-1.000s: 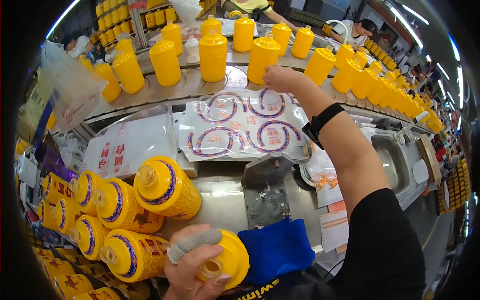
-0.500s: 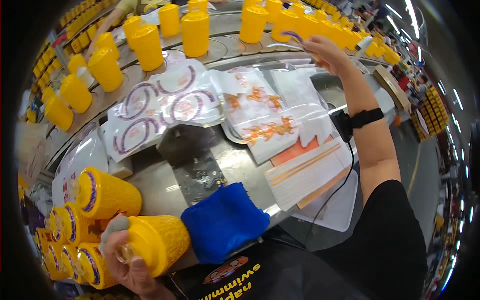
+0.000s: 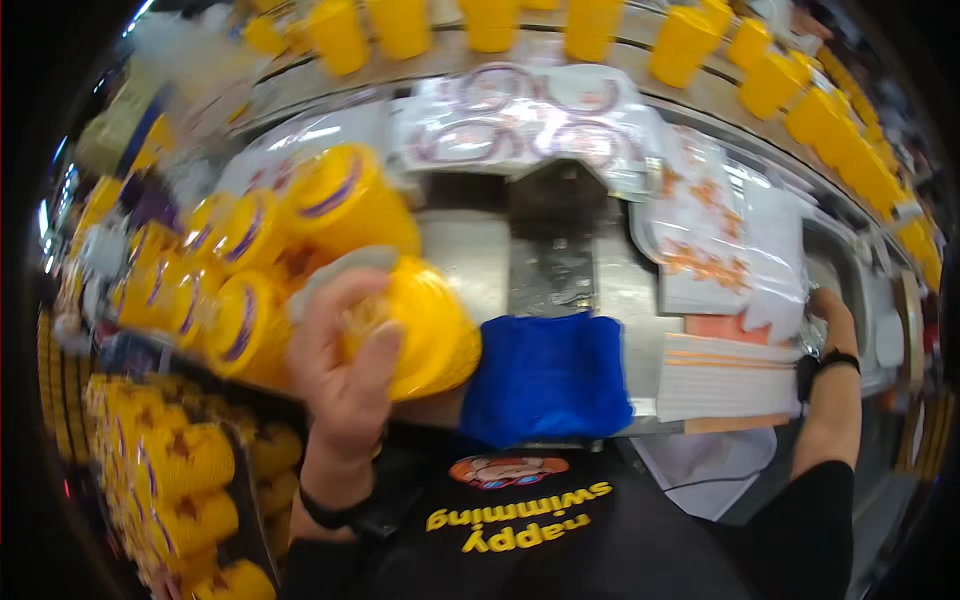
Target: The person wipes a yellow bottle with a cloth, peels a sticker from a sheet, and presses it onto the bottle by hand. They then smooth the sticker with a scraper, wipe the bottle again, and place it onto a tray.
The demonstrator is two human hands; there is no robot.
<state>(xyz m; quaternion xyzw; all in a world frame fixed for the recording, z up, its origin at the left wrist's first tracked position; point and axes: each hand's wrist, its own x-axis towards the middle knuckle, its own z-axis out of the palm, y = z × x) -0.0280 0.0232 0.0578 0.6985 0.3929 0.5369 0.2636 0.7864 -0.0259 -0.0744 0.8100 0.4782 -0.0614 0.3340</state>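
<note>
A bare steel work surface (image 3: 460, 260) spans the middle, and beyond its far edge a curved conveyor (image 3: 541, 36) carries a row of plain yellow bottles (image 3: 490, 25). A tight group of labelled yellow bottles (image 3: 355, 210), each with a purple band on its shoulder, fills the left end of the surface. Clear label sheets (image 3: 540, 120) printed with purple arcs lie along the far edge; to their right are sheets with orange figures (image 3: 700, 220), and past those, at the right end, a metal sink (image 3: 835, 255). A folded blue cloth (image 3: 545, 380) lies at the middle of the near edge.

The yellow bottle in hand (image 3: 432, 325) is over the near-left part of the surface, between the labelled group and the cloth. It is tilted, its neck end in the left hand (image 3: 345, 360) and its body extending to the right of the palm. That hand is curled round the neck and shoulder, thumb on the near side, a grey cover (image 3: 345, 270) on a finger. The right hand (image 3: 832, 315) is well apart from this bottle, beside the sink's near end; blur hides its grip, so I cannot tell whether it holds anything.
</note>
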